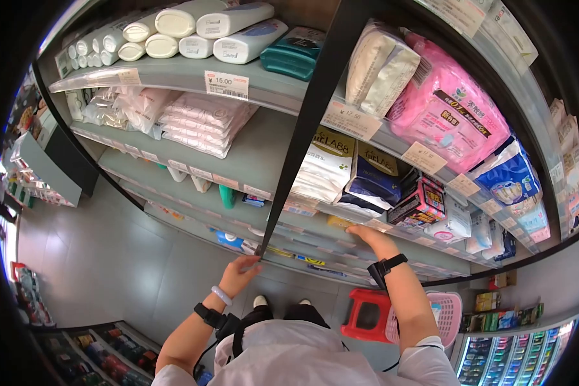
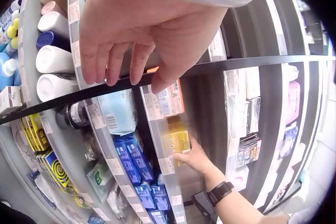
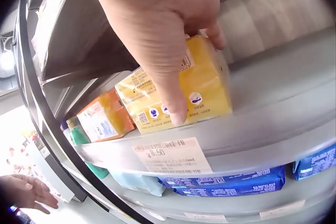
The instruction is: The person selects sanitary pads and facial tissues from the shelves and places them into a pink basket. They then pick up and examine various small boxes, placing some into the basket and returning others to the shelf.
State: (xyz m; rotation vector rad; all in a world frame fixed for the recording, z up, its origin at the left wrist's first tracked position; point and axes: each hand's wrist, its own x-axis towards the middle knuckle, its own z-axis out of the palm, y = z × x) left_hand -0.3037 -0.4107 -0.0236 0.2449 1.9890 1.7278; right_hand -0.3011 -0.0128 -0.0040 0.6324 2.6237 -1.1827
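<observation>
In the right wrist view my right hand [image 3: 157, 29] grips a yellow wrapped pack [image 3: 207, 87] printed with small round symbols and a barcode. The thumb lies across its front, with other fingers partly hidden behind it. The pack sits at the front of a grey shelf, beside an orange pack [image 3: 107, 116]. My left hand [image 2: 149, 29] holds nothing; its loosely bent fingers hang at the black shelf post [image 2: 231, 65] in the left wrist view. From the head view, the left hand [image 1: 239, 273] is low beside the post, while the right hand [image 1: 365, 237] reaches under the upper shelves.
A price tag [image 3: 173, 155] fronts the shelf edge below the yellow pack. Blue packs [image 3: 226, 182] lie one level down. Above are tissue packs [image 1: 325, 167] and a pink package [image 1: 453, 106]. A red stool [image 1: 367, 315] and pink basket [image 1: 447, 309] stand on the floor.
</observation>
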